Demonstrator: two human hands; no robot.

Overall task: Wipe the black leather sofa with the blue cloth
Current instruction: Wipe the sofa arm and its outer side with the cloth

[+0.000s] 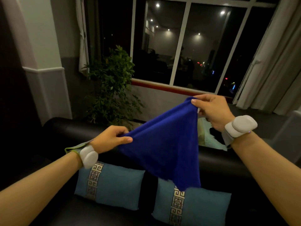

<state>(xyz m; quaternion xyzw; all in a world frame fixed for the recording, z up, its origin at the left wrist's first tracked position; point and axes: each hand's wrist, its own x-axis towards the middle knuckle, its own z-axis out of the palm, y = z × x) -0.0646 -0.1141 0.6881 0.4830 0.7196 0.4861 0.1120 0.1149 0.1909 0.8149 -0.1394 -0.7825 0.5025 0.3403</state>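
Both hands pinch the blue cloth (161,144): left hand (109,139) lower, right hand (213,110) higher.

Blue cloth (161,144), black sofa (228,162)

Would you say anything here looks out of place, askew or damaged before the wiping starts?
Nothing stands out. Both hands, left and right, hold the blue cloth spread in the air above the black sofa. The two blue cushions sit side by side against its backrest.
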